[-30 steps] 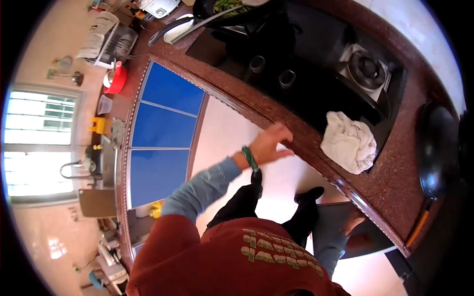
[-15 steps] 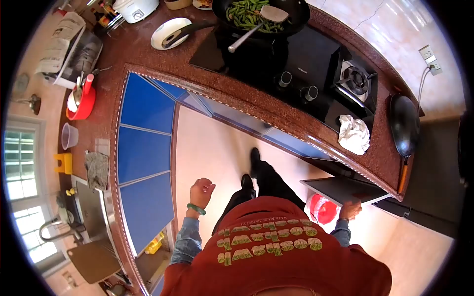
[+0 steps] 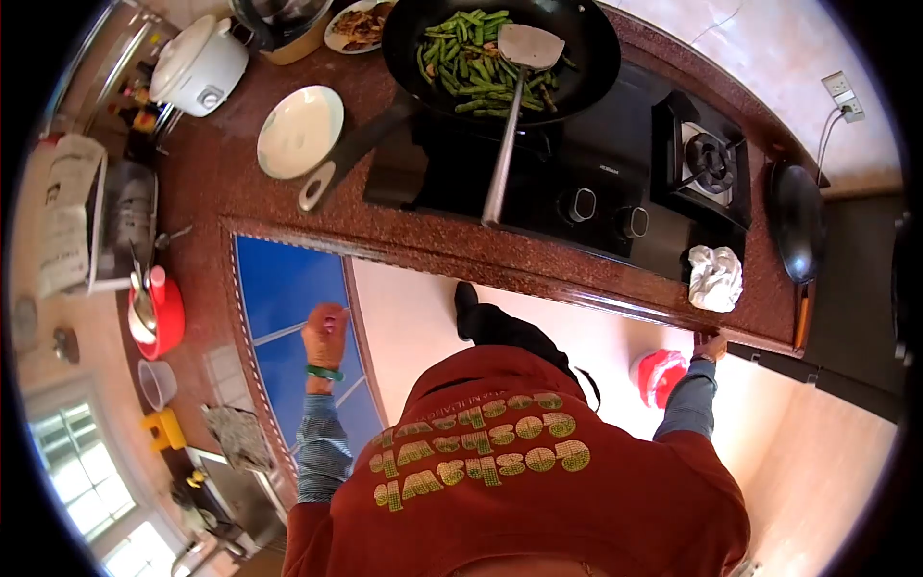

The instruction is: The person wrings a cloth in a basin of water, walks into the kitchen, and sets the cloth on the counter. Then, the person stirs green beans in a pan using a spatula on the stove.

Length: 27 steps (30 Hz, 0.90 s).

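My left hand (image 3: pixel 327 334), with a green bangle (image 3: pixel 324 372) at its wrist, is raised in front of the blue cabinet doors (image 3: pixel 288 288). Its fingers are curled in, and I make out nothing held. My right hand (image 3: pixel 710 346) reaches to the underside of the counter's front edge, at the cabinet front; its fingertips are partly hidden. Below it on the floor is a red-lined bin (image 3: pixel 660 377). On the stove sits a wok (image 3: pixel 404 72) of green beans (image 3: pixel 471 62), with a metal spatula (image 3: pixel 506 144) resting across its rim.
A white plate (image 3: pixel 300 133) lies beside the wok's handle. A crumpled white cloth (image 3: pixel 715 279) sits at the stove's right corner, near a second dark pan (image 3: pixel 798 221). A rice cooker (image 3: pixel 199 67), a plate of food (image 3: pixel 358 27) and a red container (image 3: pixel 165 313) stand on the counter.
The cabinet door or drawer by my right hand stood out from the counter; now it no longer sticks out. I have moved nearer the stove, and my left hand is higher, its fingers more closed.
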### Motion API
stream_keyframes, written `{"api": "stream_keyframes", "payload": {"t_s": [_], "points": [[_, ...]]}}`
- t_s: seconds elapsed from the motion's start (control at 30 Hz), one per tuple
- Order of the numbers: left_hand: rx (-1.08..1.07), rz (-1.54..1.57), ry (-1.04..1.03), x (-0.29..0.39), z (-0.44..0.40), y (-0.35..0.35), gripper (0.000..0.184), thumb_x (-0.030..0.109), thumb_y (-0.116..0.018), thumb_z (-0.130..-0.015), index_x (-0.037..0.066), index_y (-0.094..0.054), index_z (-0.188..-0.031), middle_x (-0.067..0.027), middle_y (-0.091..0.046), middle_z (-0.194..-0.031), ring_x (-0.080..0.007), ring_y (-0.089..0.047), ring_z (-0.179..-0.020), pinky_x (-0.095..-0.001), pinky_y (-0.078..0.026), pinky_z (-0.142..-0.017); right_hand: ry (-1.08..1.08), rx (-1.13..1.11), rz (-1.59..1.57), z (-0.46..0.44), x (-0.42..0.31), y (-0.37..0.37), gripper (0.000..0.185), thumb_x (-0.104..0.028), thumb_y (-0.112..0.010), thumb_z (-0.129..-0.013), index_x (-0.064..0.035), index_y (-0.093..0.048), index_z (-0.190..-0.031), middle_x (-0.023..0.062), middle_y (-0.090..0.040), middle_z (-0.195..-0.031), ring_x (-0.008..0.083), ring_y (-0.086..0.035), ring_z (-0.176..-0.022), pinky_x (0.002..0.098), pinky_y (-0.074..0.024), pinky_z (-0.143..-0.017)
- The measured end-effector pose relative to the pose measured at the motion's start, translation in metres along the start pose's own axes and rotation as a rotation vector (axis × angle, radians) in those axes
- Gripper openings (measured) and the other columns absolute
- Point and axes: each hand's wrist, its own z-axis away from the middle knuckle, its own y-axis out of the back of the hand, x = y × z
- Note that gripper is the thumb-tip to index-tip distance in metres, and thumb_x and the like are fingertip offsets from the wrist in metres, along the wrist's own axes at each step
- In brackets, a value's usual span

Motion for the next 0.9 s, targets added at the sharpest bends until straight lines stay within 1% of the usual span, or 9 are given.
{"api": "stream_keyframes", "payload": {"t_s": [0.07, 0.13, 0.2, 0.27, 0.33, 0.47, 0.67, 0.8, 0.9], "points": [[0.0, 0.015, -0.034, -0.029, -0.035, 0.02, 0.01, 0.004, -0.065, -0.075, 0.005, -0.058, -0.083, -0.0018, -0.058, -0.072, -0.0096, -0.053, -0.06, -0.0234, -0.046, -0.054, 0.033, 0.024, 0.035, 0.04, 0.006, -0.007, 0.022, -0.021, -0.048, -0.078, -0.0074, -0.054, -0.094, 0.0095, -0.055, -0.091, 0.0237, -0.054, -0.079, 0.0357, -0.0521, -0.068], [0.103, 0.407, 0.167, -0.072, -0.058, 0.026, 0.008, 0.007, -0.063, -0.079, 0.003, -0.057, -0.084, 0.0001, -0.057, -0.075, -0.0077, -0.05, -0.062, -0.0216, -0.045, -0.056, 0.261, -0.323, 0.376, -0.019, 0.068, 0.047, 0.018, -0.019, -0.049, -0.081, -0.0047, -0.054, -0.091, 0.0084, -0.059, -0.086, 0.0214, -0.059, -0.071, 0.0321, -0.0535, -0.064], [0.123, 0.335, 0.154, -0.051, -0.081, 0.033, 0.01, 0.009, -0.062, -0.081, 0.003, -0.057, -0.085, -0.0001, -0.057, -0.076, -0.0079, -0.051, -0.062, -0.0213, -0.045, -0.057, 0.408, -0.403, 0.915, 0.082, 0.067, 0.01, 0.016, -0.017, -0.052, -0.084, -0.0021, -0.055, -0.091, 0.0078, -0.062, -0.078, 0.0194, -0.061, -0.06, 0.0276, -0.0519, -0.054], [0.149, 0.256, 0.126, -0.038, -0.109, 0.037, 0.011, 0.012, -0.061, -0.083, 0.002, -0.056, -0.086, -0.0004, -0.057, -0.077, -0.008, -0.051, -0.063, -0.0209, -0.044, -0.058, 0.024, -0.426, 0.563, 0.186, 0.067, -0.045, 0.018, -0.017, -0.051, -0.085, -0.0005, -0.057, -0.092, 0.0088, -0.061, -0.072, 0.0189, -0.059, -0.055, 0.0262, -0.0479, -0.046], [0.198, 0.422, 0.237, -0.037, -0.136, 0.041, 0.017, 0.018, -0.061, -0.084, 0.003, -0.056, -0.09, -0.001, -0.057, -0.077, -0.008, -0.053, -0.064, -0.0209, -0.045, -0.057, 0.155, -0.621, 0.616, 0.268, 0.067, -0.084, 0.021, -0.018, -0.056, -0.083, 0.0009, -0.058, -0.092, 0.0095, -0.06, -0.067, 0.017, -0.058, -0.052, 0.0244, -0.0445, -0.043], [0.235, 0.628, 0.412, -0.028, -0.188, 0.043, 0.026, 0.021, -0.063, -0.082, 0.003, -0.053, -0.099, -0.0039, -0.059, -0.079, -0.0114, -0.058, -0.065, -0.022, -0.048, -0.056, 0.059, -0.597, 0.616, 0.377, 0.044, -0.132, 0.025, -0.019, -0.062, -0.081, 0.0028, -0.058, -0.093, 0.0096, -0.06, -0.069, 0.0141, -0.057, -0.054, 0.0238, -0.0457, -0.047], [0.066, 0.701, 0.468, -0.018, -0.224, 0.036, 0.019, 0.025, -0.062, -0.083, 0.008, -0.055, -0.087, -0.0045, -0.061, -0.073, -0.0139, -0.059, -0.06, -0.0242, -0.048, -0.052, 0.74, -0.816, 0.567, 0.481, 0.013, -0.218, 0.067, -0.017, -0.067, -0.077, -0.0059, -0.031, -0.132, 0.0061, -0.061, -0.075, 0.0126, -0.059, -0.063, 0.0245, -0.0472, -0.053], [-0.185, 0.819, 0.379, 0.007, -0.224, 0.029, 0.018, 0.024, -0.059, -0.085, 0.007, -0.055, -0.088, -0.0047, -0.06, -0.074, -0.0135, -0.059, -0.061, -0.0239, -0.048, -0.053, 0.52, -0.786, 0.155, 0.524, 0.014, -0.282, 0.078, -0.019, -0.069, -0.076, -0.0064, -0.022, -0.136, 0.0073, -0.057, -0.079, 0.0121, -0.054, -0.059, 0.0246, -0.0462, -0.054], [-0.43, 0.866, 0.324, 0.039, -0.22, 0.033, 0.018, 0.024, -0.057, -0.087, 0.006, -0.055, -0.091, -0.0048, -0.06, -0.076, -0.0128, -0.059, -0.063, -0.0233, -0.048, -0.055, 0.616, -0.686, 0.022, 0.526, 0.006, -0.313, 0.054, -0.035, -0.056, -0.085, 0.0028, -0.041, -0.12, 0.0086, -0.059, -0.073, 0.0104, -0.052, -0.055, 0.0231, -0.0433, -0.05]]}}
